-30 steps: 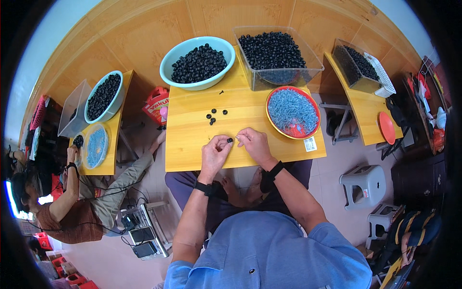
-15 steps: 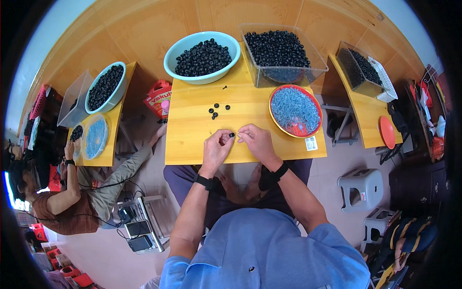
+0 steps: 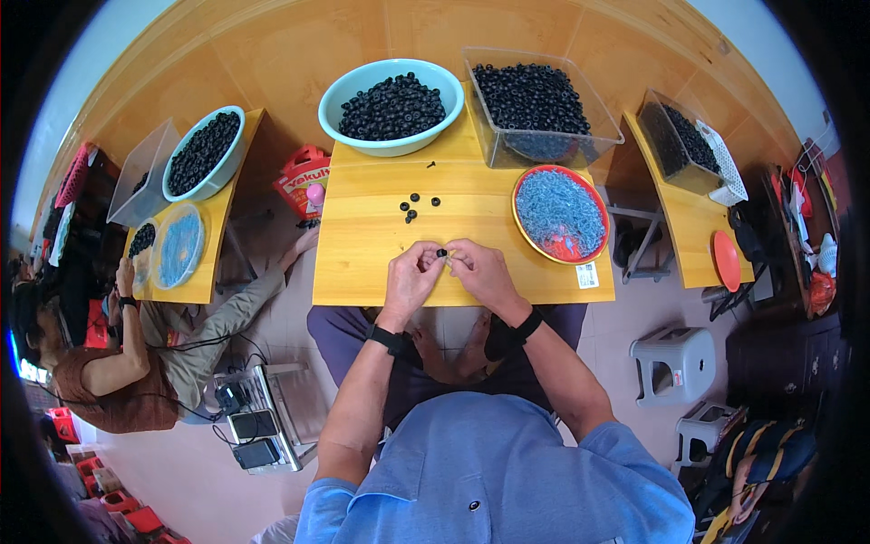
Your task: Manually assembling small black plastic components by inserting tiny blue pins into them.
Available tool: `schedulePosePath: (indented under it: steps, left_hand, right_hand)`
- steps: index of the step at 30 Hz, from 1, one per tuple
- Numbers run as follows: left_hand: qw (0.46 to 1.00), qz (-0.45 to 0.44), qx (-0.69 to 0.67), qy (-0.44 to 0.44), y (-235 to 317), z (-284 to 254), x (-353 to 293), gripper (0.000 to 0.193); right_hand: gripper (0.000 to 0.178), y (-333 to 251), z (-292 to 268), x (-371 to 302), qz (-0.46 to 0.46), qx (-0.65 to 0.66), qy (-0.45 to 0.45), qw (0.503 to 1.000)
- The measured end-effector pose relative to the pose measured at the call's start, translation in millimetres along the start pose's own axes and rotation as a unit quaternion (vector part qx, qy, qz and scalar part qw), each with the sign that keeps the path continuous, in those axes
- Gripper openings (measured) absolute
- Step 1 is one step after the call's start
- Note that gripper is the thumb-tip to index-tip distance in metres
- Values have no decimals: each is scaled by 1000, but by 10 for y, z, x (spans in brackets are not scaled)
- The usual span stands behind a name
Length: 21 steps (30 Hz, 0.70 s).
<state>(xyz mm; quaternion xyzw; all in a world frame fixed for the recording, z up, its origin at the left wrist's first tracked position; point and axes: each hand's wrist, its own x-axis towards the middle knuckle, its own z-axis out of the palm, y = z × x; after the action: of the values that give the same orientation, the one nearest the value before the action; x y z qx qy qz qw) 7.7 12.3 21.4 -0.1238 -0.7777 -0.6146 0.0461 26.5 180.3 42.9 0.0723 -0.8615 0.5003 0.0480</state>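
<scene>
A small black round part [image 3: 442, 253] is pinched between the fingertips of my left hand [image 3: 410, 279], above the near part of the yellow table [image 3: 362, 245]. My right hand [image 3: 483, 275] meets it from the other side, its thumb and forefinger pressed together at the part's edge. Anything in that right pinch is too small to make out. Beyond my hands lie several loose black parts [image 3: 411, 216] like the held one. A thin dark piece [image 3: 430, 164] lies farther off. A red and yellow dish [image 3: 519, 222] at right holds many small bluish clear pieces [image 3: 560, 208].
A light-blue basin [image 3: 385, 148] and a clear plastic bin [image 3: 535, 152], both full of black parts, stand at the table's far side. A co-worker [image 3: 122, 372] sits at another table on the left. Grey stools [image 3: 675, 363] stand on the floor at right.
My right hand has come in to the left, so its fingertips now meet the black part in my left hand. The whole view has shifted slightly.
</scene>
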Motion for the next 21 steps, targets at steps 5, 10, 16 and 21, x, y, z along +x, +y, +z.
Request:
schedulePosePath:
  steps: [5,10,16,21]
  left_hand:
    - [1000,1,2,4,39,-1,-1,17]
    - [1000,-9,0,7,58,1,1,16]
    - [1000,-12,-4,7,46,0,-2,17]
    - [1000,-28,2,-4,55,-11,0,18]
  right_hand:
    - [17,25,-30,13,-28,27,30,999]
    - [15,87,-14,4,17,76,48,996]
    - [17,102,3,13,37,85,66,993]
    - [17,168,39,3,37,63,69,995]
